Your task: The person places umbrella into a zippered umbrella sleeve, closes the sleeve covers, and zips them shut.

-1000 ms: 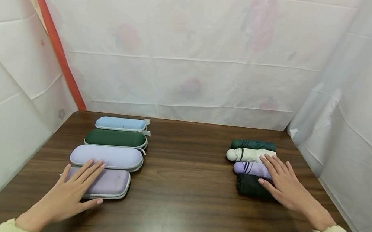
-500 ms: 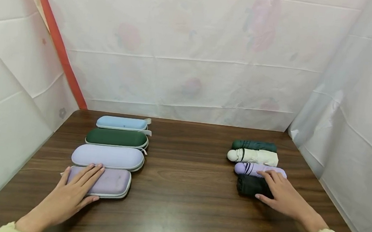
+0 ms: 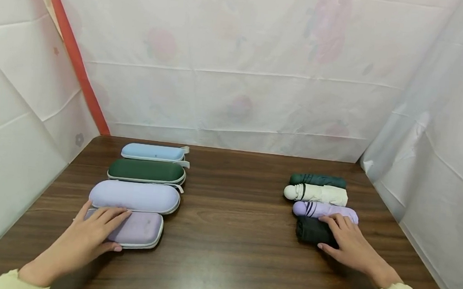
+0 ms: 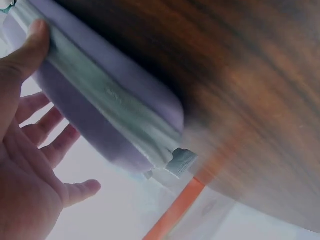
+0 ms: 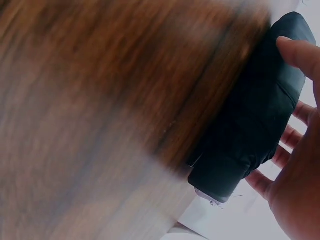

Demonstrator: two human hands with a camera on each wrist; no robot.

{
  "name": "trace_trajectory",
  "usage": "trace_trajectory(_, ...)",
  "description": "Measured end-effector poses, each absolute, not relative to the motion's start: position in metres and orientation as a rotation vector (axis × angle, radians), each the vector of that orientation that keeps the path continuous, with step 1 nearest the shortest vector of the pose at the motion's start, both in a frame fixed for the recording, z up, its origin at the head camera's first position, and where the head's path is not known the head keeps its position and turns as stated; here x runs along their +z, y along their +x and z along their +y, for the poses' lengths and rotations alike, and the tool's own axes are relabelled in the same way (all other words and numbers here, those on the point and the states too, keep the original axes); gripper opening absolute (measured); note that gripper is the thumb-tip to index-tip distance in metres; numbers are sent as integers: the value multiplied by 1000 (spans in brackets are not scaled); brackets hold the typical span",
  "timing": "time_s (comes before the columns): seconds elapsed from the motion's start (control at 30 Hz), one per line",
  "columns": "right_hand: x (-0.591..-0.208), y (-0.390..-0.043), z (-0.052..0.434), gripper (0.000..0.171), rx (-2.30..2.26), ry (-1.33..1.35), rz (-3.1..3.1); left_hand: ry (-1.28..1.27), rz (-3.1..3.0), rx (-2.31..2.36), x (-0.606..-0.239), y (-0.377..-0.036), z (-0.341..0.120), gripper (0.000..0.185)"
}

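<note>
On the left of the head view my left hand grips a mauve hard zip case, thumb on its near side and fingers over its top. In the left wrist view the thumb presses the case's pale zip band. My right hand holds a black folded umbrella, its thumb at the near side and fingers across the top. In the right wrist view that dark roll lies between thumb and fingers. Just beyond it is a lilac folded umbrella.
Behind the mauve case lie a lavender case, a dark green case and a light blue case. A white umbrella and a dark green umbrella lie at the right. Pale sheets hang around the wooden table.
My right hand has come down and back from over the white and lilac umbrellas onto the black one. The left hand's flat fingers have bent around the mauve case.
</note>
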State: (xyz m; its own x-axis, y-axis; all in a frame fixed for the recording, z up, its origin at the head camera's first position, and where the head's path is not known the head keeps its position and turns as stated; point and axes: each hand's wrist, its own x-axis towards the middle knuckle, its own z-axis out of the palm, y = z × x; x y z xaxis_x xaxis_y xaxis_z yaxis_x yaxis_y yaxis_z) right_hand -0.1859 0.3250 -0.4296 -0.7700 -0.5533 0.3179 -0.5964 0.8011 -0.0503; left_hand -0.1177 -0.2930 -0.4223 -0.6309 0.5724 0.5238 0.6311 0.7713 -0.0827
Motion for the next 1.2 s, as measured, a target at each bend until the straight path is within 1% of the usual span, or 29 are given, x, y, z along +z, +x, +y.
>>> trace_trajectory(0.2,-427,-185,324,58,212,868,-2720,-932,-2488,-183,-413,-124,-296,78)
trace_trajectory(0.37,-428,-185,324,58,214,862,-2743,-938,-2493,-254,-410,-126,-294,75)
trace_trajectory(0.53,-428,-186,324,58,209,849,-2763,-924,-2550,-301,-400,-123,-289,70)
trace_trajectory(0.7,-427,-185,324,60,212,866,-2744,-962,-2613,-396,-386,-122,-283,60)
trace_trajectory(0.97,-426,-186,327,73,191,940,-2686,-1077,-2736,-533,-352,-134,-259,43)
trace_trajectory(1.2,-423,-188,328,70,180,992,-2658,-1157,-2828,-682,-329,-155,-224,42)
